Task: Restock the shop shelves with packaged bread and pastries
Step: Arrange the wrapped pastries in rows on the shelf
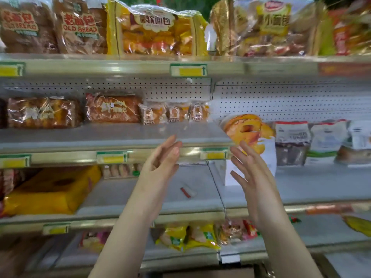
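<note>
"Orange and white, that pastry packet (pixel 248 131) stands at the left end of the right-hand shelf (pixel 313 183), leaning a little, just behind our right hand (pixel 253 177)."

"Do we have hold of it?"

"No. Our right hand is open, fingers straight and spread. The fingertips overlap the packet, but we cannot tell if they touch it. Our left hand (pixel 160 163) is open too, with nothing in it, raised before the front edge of the middle shelf (pixel 100 135)."

"So which step are we at?"

"Between items, we think: this packet is on its shelf and perhaps wants straightening."

"And next?"

"The middle shelf is bare along its front, with only small bread packets (pixel 174 113) at its back edge. We would need fresh stock, none of it in view here, set upright with labels forward and not crushed."
</note>
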`<action>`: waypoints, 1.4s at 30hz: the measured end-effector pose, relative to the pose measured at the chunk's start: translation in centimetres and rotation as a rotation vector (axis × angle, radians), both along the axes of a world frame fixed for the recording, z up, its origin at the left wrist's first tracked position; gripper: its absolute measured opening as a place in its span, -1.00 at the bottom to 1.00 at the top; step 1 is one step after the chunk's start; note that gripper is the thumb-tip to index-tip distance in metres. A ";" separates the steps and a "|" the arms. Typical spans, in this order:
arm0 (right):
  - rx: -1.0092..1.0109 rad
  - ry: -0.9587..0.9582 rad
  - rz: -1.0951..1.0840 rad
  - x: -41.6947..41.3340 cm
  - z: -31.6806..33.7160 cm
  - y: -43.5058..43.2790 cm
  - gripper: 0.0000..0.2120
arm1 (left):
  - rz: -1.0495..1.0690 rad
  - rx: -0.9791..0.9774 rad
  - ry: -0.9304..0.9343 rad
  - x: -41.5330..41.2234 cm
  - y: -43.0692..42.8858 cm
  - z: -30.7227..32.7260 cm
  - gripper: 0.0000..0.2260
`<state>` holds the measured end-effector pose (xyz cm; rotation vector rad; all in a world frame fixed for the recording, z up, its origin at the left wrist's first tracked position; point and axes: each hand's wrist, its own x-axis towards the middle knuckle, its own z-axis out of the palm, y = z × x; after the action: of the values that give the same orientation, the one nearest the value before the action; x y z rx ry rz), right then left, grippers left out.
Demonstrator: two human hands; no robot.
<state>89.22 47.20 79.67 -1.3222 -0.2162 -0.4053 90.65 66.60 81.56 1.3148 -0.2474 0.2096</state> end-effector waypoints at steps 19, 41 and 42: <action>0.043 0.125 0.016 -10.6 -6.5 -11.1 -0.56 | -0.089 0.024 0.142 -12.0 -11.3 -7.1 -0.52; 0.003 0.580 -0.184 -22.3 -20.5 -5.5 -0.68 | -0.242 0.109 0.602 -22.3 -3.4 -22.9 -0.62; 0.004 0.603 -0.193 -22.7 -21.1 -5.6 -0.70 | -0.253 0.114 0.627 -22.6 -3.6 -23.5 -0.62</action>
<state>66.52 41.57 58.61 -1.4070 0.4181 -0.1526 68.05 62.95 58.02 1.3833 0.1117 -0.4348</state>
